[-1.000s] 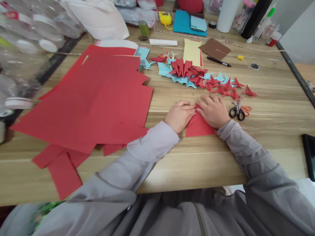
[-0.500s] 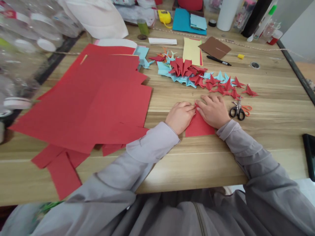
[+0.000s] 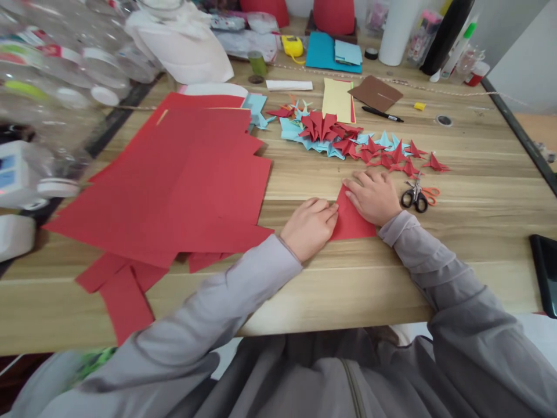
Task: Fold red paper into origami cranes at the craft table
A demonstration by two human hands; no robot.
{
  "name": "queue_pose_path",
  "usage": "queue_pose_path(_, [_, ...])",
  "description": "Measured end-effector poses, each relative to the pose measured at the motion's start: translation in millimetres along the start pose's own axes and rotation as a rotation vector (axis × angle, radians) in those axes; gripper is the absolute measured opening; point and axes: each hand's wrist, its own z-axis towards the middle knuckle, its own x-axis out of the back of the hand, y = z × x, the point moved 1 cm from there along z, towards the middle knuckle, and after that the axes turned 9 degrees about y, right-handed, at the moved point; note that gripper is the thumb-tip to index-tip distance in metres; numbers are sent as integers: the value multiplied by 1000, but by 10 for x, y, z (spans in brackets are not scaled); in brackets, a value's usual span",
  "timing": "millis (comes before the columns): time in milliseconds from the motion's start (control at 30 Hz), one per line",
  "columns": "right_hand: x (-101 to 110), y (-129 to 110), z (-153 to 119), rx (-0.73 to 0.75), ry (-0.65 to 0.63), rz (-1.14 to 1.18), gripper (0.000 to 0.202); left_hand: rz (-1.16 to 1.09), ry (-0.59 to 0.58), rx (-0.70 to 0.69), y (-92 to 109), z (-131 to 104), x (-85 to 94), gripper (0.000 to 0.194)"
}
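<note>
A small folded piece of red paper (image 3: pixel 351 223) lies on the wooden table in front of me. At its left edge is my left hand (image 3: pixel 310 227), closed, its fingertips pinched together against the paper. My right hand (image 3: pixel 373 196) rests over the paper's upper right part with fingers spread, pressing it down. The paper's far right part is hidden under that hand. Just right of my right hand lie scissors (image 3: pixel 415 198) with black handles and another pair with orange handles (image 3: pixel 431 194). Beyond both hands, several red and light blue folded paper cranes (image 3: pixel 398 152) are grouped.
Large red paper sheets (image 3: pixel 187 180) cover the left of the table, with red strips (image 3: pixel 126 302) near its front edge. Farther back are yellow paper (image 3: pixel 337 98), brown paper (image 3: pixel 376 93), a black pen (image 3: pixel 383 114) and a tape measure (image 3: pixel 291 46). A phone (image 3: pixel 545 273) lies far right.
My left hand has slid down and left along the paper's edge, away from the top corner. My right hand stays on the paper. The whole view has shifted slightly.
</note>
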Motion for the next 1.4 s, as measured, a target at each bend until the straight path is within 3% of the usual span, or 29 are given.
queue_pose_path(267, [2,4,0,-4,-8,7,43,-10,-19,-37,121,-257,216,26])
queue_pose_path(467, [-20,15,-6,4,-2,3,43,-167,-69,39,19,-158,313,27])
queue_pose_path(633, [-40,21,-4,5,12,10,43,-109,38,251,-186,148,2,28])
queue_pose_path(767, [-52,18,-2,-9,19,11,42,-69,29,268,-202,352,-314,32])
queue_pose_path(900, [-70,17,2,-20,21,29,41,28,24,210,-149,408,-392,30])
queue_pose_path(1200, [-34,2,6,-14,-5,36,42,170,-46,-124,-197,480,-306,31])
queue_pose_path(1400, [-2,12,22,2,-33,10,40,113,-66,-237,-179,565,-220,30])
